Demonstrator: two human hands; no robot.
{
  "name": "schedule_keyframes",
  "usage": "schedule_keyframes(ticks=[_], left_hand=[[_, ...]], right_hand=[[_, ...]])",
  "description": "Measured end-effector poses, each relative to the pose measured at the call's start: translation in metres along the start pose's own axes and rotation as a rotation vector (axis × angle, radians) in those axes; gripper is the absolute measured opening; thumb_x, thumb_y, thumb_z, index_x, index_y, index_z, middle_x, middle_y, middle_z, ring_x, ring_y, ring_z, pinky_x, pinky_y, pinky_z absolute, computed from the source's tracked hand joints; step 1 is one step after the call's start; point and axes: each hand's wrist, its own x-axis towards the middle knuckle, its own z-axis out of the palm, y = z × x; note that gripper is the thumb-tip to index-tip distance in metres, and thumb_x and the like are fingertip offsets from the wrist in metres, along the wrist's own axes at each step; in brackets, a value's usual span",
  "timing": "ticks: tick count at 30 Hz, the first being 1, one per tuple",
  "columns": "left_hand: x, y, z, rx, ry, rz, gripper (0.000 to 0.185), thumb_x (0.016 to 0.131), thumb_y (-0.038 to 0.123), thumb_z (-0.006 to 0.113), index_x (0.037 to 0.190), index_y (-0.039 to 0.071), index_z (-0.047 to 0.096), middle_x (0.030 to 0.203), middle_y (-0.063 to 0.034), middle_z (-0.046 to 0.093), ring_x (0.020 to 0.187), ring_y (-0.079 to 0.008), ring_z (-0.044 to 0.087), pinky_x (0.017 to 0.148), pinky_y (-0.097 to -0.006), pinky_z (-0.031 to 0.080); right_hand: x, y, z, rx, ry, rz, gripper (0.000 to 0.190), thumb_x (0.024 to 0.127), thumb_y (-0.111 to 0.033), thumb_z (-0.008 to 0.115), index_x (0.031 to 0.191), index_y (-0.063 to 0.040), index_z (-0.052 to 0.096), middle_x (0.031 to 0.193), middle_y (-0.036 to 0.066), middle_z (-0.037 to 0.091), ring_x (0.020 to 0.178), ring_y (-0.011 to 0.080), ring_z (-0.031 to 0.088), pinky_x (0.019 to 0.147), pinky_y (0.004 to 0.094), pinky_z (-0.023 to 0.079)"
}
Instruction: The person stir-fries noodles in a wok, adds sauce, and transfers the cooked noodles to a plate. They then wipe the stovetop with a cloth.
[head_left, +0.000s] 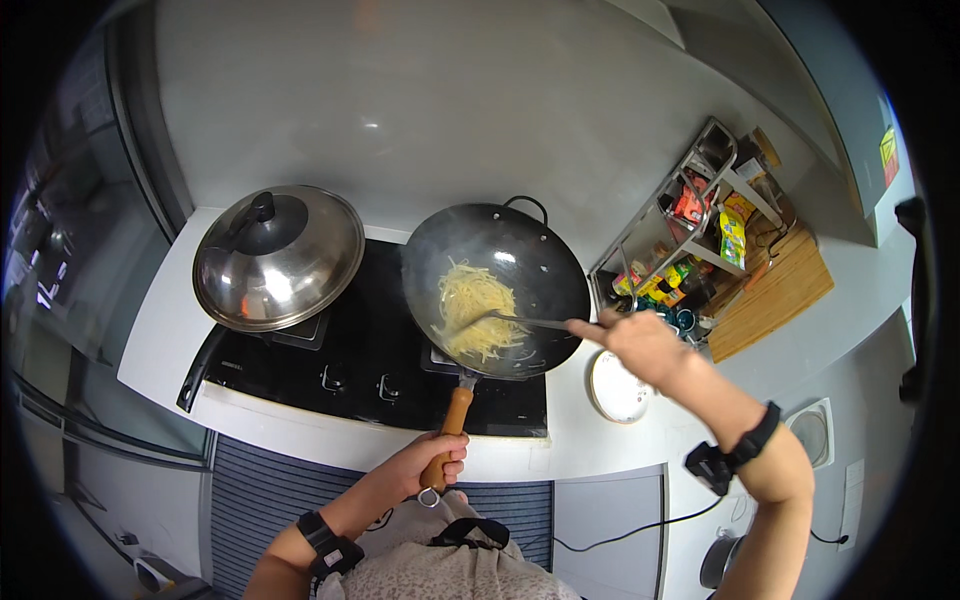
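Note:
My left hand (437, 461) grips the wooden handle (456, 411) of a black wok (551, 300), which stands over the right burner. Thin pale-yellow shreds (476, 304), possibly potato, lie heaped in the wok, with light steam over them. My right hand (641, 345) is closed on the handle of a metal spatula (534, 322). The spatula reaches in from the right over the wok's rim, and its head is partly among the shreds.
A domed steel lid (281, 289) covers a pan on the left burner of the black gas hob (360, 352). Right of the wok are a white plate (619, 386), a metal rack (652, 229) with seasoning packets and bottles, and a wooden board (780, 292).

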Motion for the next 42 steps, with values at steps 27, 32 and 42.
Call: schedule_keyframes(ticks=[27,32,42], left_hand=[[0.000,-0.002,0.007,-0.059,0.030,-0.049,0.015,0.090,0.020,0.060,0.092,0.012,0.048,0.070,0.0030,0.046,0.057,-0.0090,0.047,0.055,-0.0339,0.047],[-0.004,-0.002,0.008,-0.092,0.028,-0.027,0.013,0.091,0.017,0.059,0.094,0.011,0.048,0.071,0.0028,0.046,0.057,-0.0094,0.049,0.056,-0.0357,0.049],[0.003,-0.006,0.008,-0.039,0.028,-0.010,0.011,0.092,0.016,0.057,0.095,0.011,0.048,0.071,0.0027,0.046,0.057,-0.0093,0.047,0.056,-0.0288,0.042]], right_hand=[[0.091,0.044,0.055,1.020,-0.178,0.431,0.047,0.082,-0.020,0.065,0.127,-0.013,0.058,0.069,0.009,0.064,0.054,0.0179,0.062,0.053,0.0310,0.053],[0.028,0.033,-0.001,0.216,0.074,0.104,0.041,0.082,-0.018,0.061,0.122,-0.024,0.062,0.066,0.012,0.064,0.064,0.0298,0.065,0.059,0.0395,0.052],[0.030,-0.011,0.008,-0.089,0.024,0.091,0.044,0.087,-0.009,0.051,0.130,-0.017,0.055,0.066,0.005,0.062,0.062,0.0202,0.064,0.051,0.0330,0.046]])
